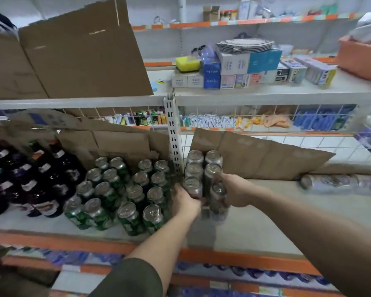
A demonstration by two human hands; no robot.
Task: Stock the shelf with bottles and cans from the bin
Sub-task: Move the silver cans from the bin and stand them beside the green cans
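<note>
Clamping left can [192,186] in left grip [185,203], right can [218,192] in right grip [238,190]; beside post [171,133] at eleven o'clock, green cans [107,194] at nine.

Sixteen green cans [134,192] stand left of the upright post [172,136], and six grey cans [193,169] stand right of it. At far left, the blurred dark bottles [41,168] number perhaps a dozen.

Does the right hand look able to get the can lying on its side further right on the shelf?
Probably not yet: the right hand is gripping an upright can. The bare shelf up to the lying can leaves the way free.
</note>
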